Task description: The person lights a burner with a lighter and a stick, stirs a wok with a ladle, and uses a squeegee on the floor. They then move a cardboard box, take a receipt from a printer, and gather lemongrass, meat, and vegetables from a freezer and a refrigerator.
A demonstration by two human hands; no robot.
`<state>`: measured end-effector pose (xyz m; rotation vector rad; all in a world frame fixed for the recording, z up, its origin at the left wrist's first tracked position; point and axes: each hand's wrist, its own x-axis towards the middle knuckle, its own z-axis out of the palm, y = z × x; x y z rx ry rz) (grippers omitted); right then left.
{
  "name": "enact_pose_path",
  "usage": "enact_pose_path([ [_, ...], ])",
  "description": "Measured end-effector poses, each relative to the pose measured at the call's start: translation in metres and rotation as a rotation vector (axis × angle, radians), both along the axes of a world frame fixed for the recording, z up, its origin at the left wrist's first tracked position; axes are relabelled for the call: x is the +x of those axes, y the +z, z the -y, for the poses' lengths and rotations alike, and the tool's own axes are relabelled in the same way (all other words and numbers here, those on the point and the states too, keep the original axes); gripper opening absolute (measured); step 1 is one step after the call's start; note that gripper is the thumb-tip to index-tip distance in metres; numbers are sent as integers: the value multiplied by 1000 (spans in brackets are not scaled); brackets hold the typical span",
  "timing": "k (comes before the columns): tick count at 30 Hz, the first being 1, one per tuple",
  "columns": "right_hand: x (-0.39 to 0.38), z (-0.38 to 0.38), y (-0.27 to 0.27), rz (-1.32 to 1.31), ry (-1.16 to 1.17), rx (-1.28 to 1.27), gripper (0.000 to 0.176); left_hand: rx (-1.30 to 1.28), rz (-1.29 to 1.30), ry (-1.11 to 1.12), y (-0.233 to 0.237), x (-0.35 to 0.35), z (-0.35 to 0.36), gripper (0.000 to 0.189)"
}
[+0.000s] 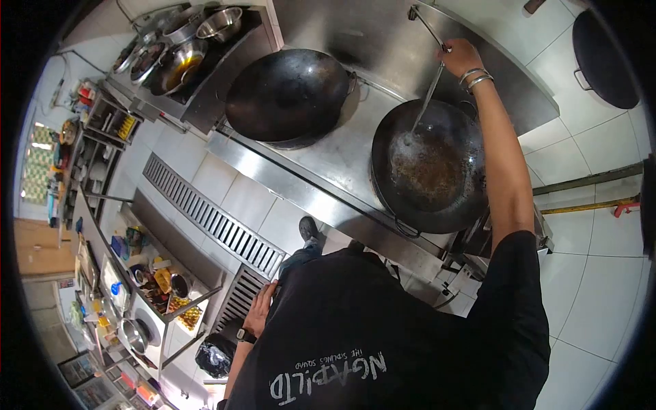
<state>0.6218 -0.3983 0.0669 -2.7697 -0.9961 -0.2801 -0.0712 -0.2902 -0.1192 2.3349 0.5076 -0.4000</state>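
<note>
My right hand (462, 57), with bangles at the wrist, is closed around the end of a metal faucet (429, 29) fixed to the steel backsplash. A stream of water (429, 99) runs down from it into the right wok (437, 215). Brownish, bubbly water (434, 167) lies in the bottom of that wok. Beside my hip, my left hand (260, 307) rests against my clothing with its fingers stretched out, holding nothing. A second dark wok (287, 96) sits on the left burner and has no water visible in it.
Metal bowls (219, 24) and pans crowd a counter at upper left. A floor drain grate (215, 215) runs behind me. A worktable (116, 266) with food containers stands at left. One more wok (605, 61) hangs on the right wall. A black bag (215, 355) sits near my left arm.
</note>
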Motion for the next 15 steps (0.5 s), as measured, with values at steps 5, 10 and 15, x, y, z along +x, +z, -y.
enact_pose_path([
  [5, -4, 9, -16, -3, 36, 62, 37, 28, 21, -26, -7, -6, -1, 66],
  [10, 4, 24, -31, 50, 21, 177, 38, 15, 4, 19, 7, 1, 7, 63],
  [15, -7, 12, -23, 51, 69, 376, 42, 2, 56, 43, 20, 2, 12, 58],
])
